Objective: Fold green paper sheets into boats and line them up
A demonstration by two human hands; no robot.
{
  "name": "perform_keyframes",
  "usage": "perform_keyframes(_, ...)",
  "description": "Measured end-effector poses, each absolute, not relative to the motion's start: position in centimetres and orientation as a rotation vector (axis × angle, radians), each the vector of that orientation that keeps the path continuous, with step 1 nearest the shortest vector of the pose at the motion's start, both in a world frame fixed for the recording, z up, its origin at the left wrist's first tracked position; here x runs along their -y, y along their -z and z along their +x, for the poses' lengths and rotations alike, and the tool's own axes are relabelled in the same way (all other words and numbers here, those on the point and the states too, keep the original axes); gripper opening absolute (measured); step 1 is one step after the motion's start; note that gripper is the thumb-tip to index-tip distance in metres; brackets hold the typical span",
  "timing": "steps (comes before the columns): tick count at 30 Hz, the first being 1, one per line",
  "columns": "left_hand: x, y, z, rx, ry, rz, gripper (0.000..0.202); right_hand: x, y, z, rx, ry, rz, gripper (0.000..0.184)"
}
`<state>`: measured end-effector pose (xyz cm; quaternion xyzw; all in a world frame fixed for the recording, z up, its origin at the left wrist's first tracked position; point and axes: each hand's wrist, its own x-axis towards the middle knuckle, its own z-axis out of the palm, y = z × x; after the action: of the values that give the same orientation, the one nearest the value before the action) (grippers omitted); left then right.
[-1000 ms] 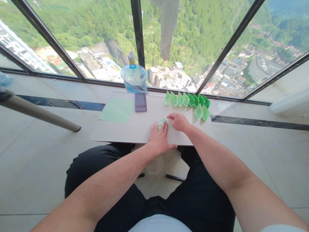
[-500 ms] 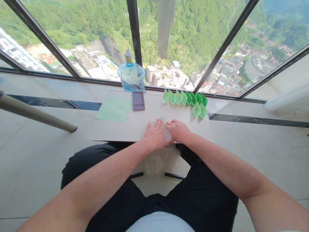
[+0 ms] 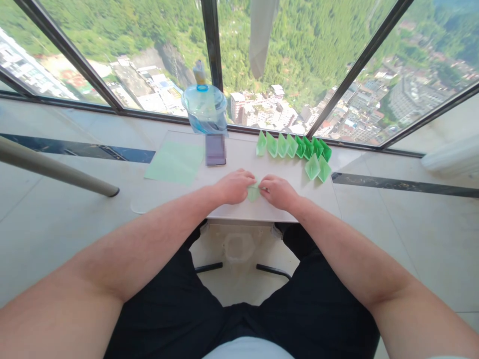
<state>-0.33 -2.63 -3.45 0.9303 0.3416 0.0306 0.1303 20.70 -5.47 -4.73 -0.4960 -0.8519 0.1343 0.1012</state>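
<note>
A small folded piece of light green paper [image 3: 253, 194] lies at the front of the white table [image 3: 224, 207], between my two hands. My left hand [image 3: 236, 186] has its fingers closed on the paper's left side. From the right, my right hand [image 3: 277, 192] pinches the opposite edge between thumb and fingers. Part of the paper is hidden behind the fingertips. Several folded green paper boats [image 3: 291, 146] stand in a row at the table's back right, from pale to deeper green, with two more paler ones [image 3: 317, 168] in front.
A flat sheet of light green paper [image 3: 174, 162] lies on the table's left. Beside it is a dark, blurred rectangular object [image 3: 215, 149]. A clear blue water jug [image 3: 204, 107] stands behind the table by the window. A beige pole [image 3: 56, 167] slants in from the left.
My left hand has gone from lying flat over the paper to gripping its left side. My right hand now pinches the right edge, and more of the paper shows. The view has shifted slightly.
</note>
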Motion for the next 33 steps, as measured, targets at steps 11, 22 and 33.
perform_keyframes(11, 1.6, 3.3, -1.0, -0.987, -0.144, 2.659, 0.054, 4.3, 4.8, 21.6, 2.530, -0.317, -1.580, 0.020)
perform_keyframes(22, 1.2, 4.2, -0.9, -1.083, -0.181, 2.575, 0.039, 4.6, 4.3, 21.1, 2.454, -0.374, -1.675, 0.023)
perform_keyframes(33, 1.6, 3.7, -0.3, -1.266, -0.214, 2.434, 0.037, 3.7, 4.2, 20.2, 2.071, -0.686, -1.928, 0.006)
